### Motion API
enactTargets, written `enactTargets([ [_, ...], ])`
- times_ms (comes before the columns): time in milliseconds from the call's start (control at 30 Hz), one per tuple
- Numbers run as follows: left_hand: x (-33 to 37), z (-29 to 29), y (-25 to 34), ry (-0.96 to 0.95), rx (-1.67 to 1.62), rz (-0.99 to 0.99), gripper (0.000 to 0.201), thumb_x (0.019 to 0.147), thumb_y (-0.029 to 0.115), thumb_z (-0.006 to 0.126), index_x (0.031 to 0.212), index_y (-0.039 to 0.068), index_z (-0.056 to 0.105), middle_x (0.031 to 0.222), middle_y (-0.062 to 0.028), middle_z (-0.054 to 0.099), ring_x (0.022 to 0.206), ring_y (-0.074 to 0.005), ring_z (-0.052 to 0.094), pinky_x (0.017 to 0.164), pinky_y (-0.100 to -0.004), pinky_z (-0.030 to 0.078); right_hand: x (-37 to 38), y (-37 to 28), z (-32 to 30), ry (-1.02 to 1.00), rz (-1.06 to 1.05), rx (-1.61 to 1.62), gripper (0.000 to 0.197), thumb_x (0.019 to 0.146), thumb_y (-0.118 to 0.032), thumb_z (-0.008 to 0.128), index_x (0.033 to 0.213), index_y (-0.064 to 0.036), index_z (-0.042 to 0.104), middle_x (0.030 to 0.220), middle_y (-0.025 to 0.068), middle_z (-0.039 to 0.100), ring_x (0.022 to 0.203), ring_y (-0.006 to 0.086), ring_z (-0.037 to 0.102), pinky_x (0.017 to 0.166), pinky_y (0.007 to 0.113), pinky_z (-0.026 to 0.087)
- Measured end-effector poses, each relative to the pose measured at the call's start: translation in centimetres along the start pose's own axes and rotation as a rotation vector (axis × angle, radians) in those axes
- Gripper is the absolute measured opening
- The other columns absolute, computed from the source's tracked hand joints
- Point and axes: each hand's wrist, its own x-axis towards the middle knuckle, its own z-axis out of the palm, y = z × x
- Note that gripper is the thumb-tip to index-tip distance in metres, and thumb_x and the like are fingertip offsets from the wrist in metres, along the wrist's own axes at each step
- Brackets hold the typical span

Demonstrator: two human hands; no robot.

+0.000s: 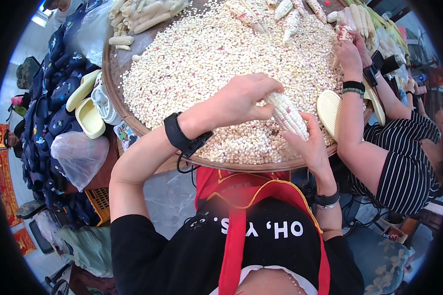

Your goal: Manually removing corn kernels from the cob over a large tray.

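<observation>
So the white corn cob (287, 116) is up in the air over the near part of the big round tray (253, 167), with loose kernels (206, 64) spread out beneath it. Both hands are on it. Its long axis runs slantwise, from upper left down to lower right, toward the wearer's body.

The left hand (246, 98) comes in from the left and is at the far, upper end, thumb and fingers curled narrowly around the tip. The right hand (310, 145) has the near, lower end cradled between thumb and fingers. IMO that's the relation that counts: opposite ends, the cob bridging them, the right hand closer to the body. Can't tell how hard either one's squeezing.

Off to the right, a co-worker's hands (350, 56) hold a red-speckled cob (345, 33).
</observation>
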Motion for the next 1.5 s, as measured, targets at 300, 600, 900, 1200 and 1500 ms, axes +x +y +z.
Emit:
enactTargets([
  [300, 0.2, 0.5, -2.3, 0.134, 0.193, -0.068, 0.013, 0.077, 0.004, 0.057, 0.088, 0.006, 0.064, 0.077, -0.0098, 0.063, 0.073, -0.0249, 0.062, 0.063, -0.0363, 0.050, -0.2, -0.2, 0.4, -0.118, 0.340, 0.176, 0.046, 0.085, -0.012, 0.062, 0.127, -0.0067, 0.041, 0.096, 0.0026, 0.059, 0.079, 0.0065, 0.054, 0.062, 0.020, 0.043],
  [600, 0.0, -1.3, -0.9, 0.242, 0.460, 0.122, 0.032, 0.078, 0.003, 0.061, 0.111, 0.008, 0.061, 0.109, -0.0096, 0.061, 0.089, -0.0252, 0.061, 0.090, -0.0368, 0.042, 0.1, 0.4, -0.2, -0.160, 0.224, 0.358, 0.050, 0.090, -0.018, 0.055, 0.134, -0.0031, 0.036, 0.104, 0.0042, 0.059, 0.080, 0.0080, 0.057, 0.067, 0.022, 0.048],
  [900, -0.2, -1.7, 0.5, -0.046, -0.112, -0.094, 0.033, 0.076, 0.004, 0.061, 0.109, 0.005, 0.062, 0.101, -0.0092, 0.062, 0.085, -0.0175, 0.060, 0.071, -0.0286, 0.050, 0.0, 0.4, 0.0, -0.158, 0.172, 0.326, 0.052, 0.088, -0.020, 0.061, 0.133, -0.0029, 0.041, 0.099, 0.0020, 0.060, 0.074, 0.0039, 0.054, 0.056, 0.018, 0.042],
  [1200, -1.0, -0.9, -0.3, 0.045, -0.017, -0.039, 0.026, 0.079, 0.004, 0.060, 0.105, 0.004, 0.064, 0.083, -0.0077, 0.066, 0.070, -0.0166, 0.063, 0.066, -0.0272, 0.052, -0.4, 0.5, 1.2, -0.065, 0.095, 0.188, 0.056, 0.080, -0.012, 0.071, 0.126, -0.0020, 0.042, 0.092, 0.0025, 0.060, 0.073, 0.0038, 0.054, 0.057, 0.019, 0.043],
  [1500, -0.7, -1.4, 0.1, -0.006, -0.124, -0.104, 0.029, 0.082, 0.009, 0.063, 0.110, 0.004, 0.062, 0.089, -0.0088, 0.064, 0.075, -0.0137, 0.062, 0.070, -0.0278, 0.052, 0.1, 0.7, 0.5, -0.123, 0.129, 0.255, 0.048, 0.080, -0.013, 0.070, 0.120, -0.0031, 0.045, 0.085, 0.0016, 0.059, 0.067, 0.0042, 0.054, 0.053, 0.018, 0.041],
])
